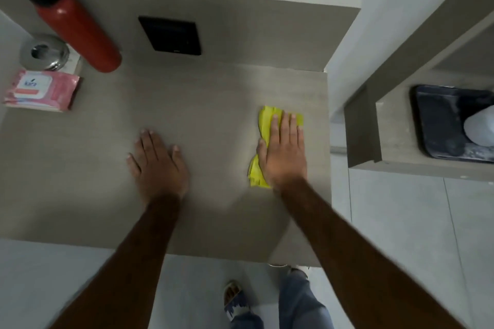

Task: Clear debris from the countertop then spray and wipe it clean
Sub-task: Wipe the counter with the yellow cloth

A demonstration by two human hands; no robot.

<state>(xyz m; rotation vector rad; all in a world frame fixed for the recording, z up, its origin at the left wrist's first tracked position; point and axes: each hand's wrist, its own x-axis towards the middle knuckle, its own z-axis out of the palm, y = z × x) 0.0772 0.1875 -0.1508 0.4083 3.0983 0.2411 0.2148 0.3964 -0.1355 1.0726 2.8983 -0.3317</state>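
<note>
**Now we wipe the right part of the countertop**

Here our right hand (pixel 284 149) presses flat, fingers together, on the yellow cloth (pixel 263 125), near the right edge of the countertop (pixel 208 104). The cloth's long axis runs away from us. Our left hand (pixel 157 165) lies open and empty, left of the cloth.

Home nook, wipes pack (pixel 42 91), red bottle (pixel 77 32), tiled floor (pixel 401 222)

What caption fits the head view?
Right hand presses yellow cloth flat on grey countertop; left hand braces, palm down.
</note>
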